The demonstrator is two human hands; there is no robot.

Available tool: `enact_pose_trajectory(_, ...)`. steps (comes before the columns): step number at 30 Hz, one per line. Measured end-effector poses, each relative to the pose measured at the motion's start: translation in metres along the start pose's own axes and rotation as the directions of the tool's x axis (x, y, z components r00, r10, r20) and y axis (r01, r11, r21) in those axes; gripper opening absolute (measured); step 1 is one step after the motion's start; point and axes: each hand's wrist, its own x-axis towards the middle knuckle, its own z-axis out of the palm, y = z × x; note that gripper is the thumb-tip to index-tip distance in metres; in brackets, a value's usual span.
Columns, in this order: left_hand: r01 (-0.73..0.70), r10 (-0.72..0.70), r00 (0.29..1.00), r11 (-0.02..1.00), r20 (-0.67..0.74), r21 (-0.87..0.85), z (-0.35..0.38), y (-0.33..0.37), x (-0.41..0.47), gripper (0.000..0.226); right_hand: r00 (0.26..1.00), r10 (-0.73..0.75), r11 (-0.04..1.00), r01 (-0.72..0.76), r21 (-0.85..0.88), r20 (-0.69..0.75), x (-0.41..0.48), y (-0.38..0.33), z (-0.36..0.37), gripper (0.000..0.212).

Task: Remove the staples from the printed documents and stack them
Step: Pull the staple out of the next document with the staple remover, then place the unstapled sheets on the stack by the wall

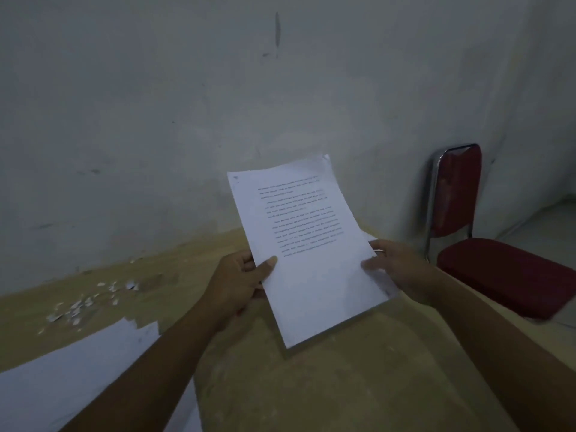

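Observation:
A printed document (305,244) of several white sheets is held up above the table, tilted with its top toward the wall. My left hand (240,282) grips its left edge, thumb on the front page. My right hand (396,269) grips its right edge, thumb on the page as well. A small dark mark sits at the top left corner of the document; I cannot tell if it is a staple. A stack of white sheets (71,372) lies flat on the table at the lower left.
The light wooden table (327,385) runs up to a grey wall. Several small white paper scraps (81,304) are scattered on it at the left. A red padded chair (486,260) with a metal frame stands to the right.

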Motion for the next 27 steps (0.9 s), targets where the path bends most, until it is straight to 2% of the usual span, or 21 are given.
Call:
enact_pose_trajectory(8,0.100,-0.100,0.995,0.995,-0.008,-0.011,0.065,-0.028,0.064,0.036,0.978,-0.116,0.963,0.069,-0.260,-0.172,0.047,0.031,-0.022,0.033)
enact_pose_trajectory(12,0.066,-0.057,0.995,0.992,-0.086,0.106,0.088,-0.039,0.088,0.048,0.967,-0.143,0.936,0.064,-0.345,-0.209,0.076,0.035,-0.027,0.041)
enact_pose_trajectory(17,-0.003,0.059,0.984,0.949,-0.170,0.315,0.100,-0.049,0.115,0.028,0.968,-0.152,0.914,0.062,-0.400,-0.197,0.107,0.037,-0.028,0.044)
enact_pose_trajectory(22,0.013,0.065,0.987,0.878,-0.145,0.478,0.101,-0.061,0.130,0.020,0.976,-0.136,0.873,0.036,-0.486,-0.170,0.132,0.042,-0.023,0.047)
enact_pose_trajectory(27,0.033,0.049,0.992,0.798,-0.119,0.602,0.106,-0.062,0.138,0.027,0.971,-0.167,0.760,0.016,-0.650,-0.171,0.145,0.053,-0.017,0.044)
